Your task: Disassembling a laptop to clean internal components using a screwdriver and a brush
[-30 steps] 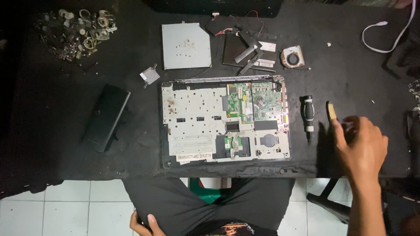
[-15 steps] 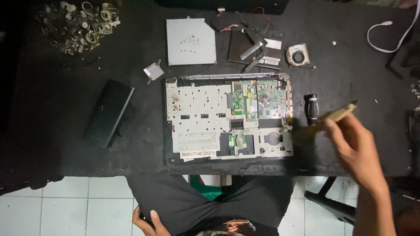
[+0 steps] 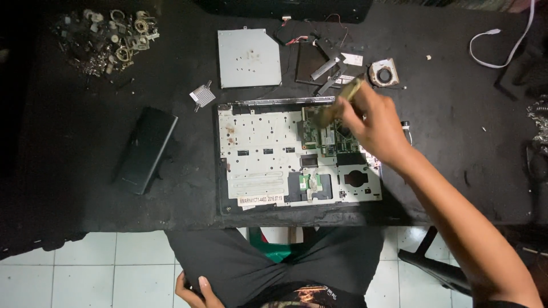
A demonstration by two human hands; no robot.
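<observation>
A: Right hand (image 3: 374, 128), what's it doing?

B: It's over the opened laptop (image 3: 268, 154), at the upper right part of it, fingers closed around a small brush (image 3: 337, 104) w/ a pale wooden handle. Handle end points to abt 1 o'clock, bristle end to abt 7 o'clock, down on the green circuit board (image 3: 319, 134). Brush is blurred, so can't tell if the bristles actually touch the board.

A: And the left hand (image 3: 197, 290)?

B: Bottom of the view, approx 6 o'clock, by the person's dark trousers (image 3: 274, 268), well apart from the laptop. Fingers look curled at the thigh, but can't tell if it grips anything; mostly hidden.

A: What's around the laptop?

B: All on a black table (image 3: 456, 159). At 12 o'clock from the laptop: a flat grey metal plate (image 3: 249, 57). Right of that, a dark flat part (image 3: 311, 60) w/ metal strips across it, then a small round fan (image 3: 383, 73) at abt 1 o'clock. A small checkered bit (image 3: 202, 94) sits just off the laptop's top left corner. At 9 o'clock, a black oblong battery (image 3: 145, 149), lying at a tilt. Far top left, a heap of metal scraps (image 3: 108, 40). Top right corner, a white cable (image 3: 502, 48). White floor tiles (image 3: 85, 274) below the table edge.
</observation>
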